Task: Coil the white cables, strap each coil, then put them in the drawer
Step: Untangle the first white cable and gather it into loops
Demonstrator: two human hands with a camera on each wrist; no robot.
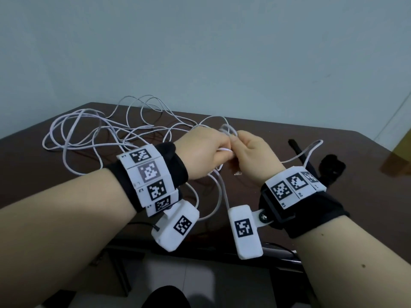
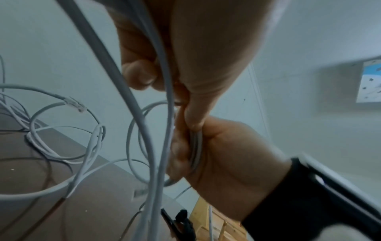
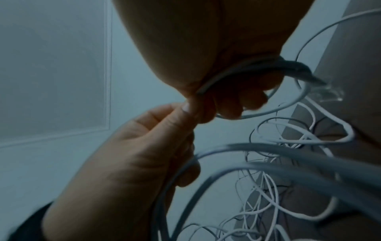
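Dark brown wood makes the counter (image 1: 266, 138), set against a pale blue-grey wall (image 1: 200, 52), with loose white cables (image 1: 89, 127) sprawled from 9 to 12 o'clock. Both hands meet above its middle: the left hand (image 1: 204, 152) clenches a small coil (image 2: 194, 151), the right hand (image 1: 253, 154) pinches its strands. Black straps (image 1: 329, 167) lie at 3 o'clock.

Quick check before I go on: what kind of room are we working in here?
Probably a plain indoor room, perhaps a home or small office. A dark brown table stands against a bare pale wall, loose white cables lie across it, and a panelled door shows in the right wrist view.
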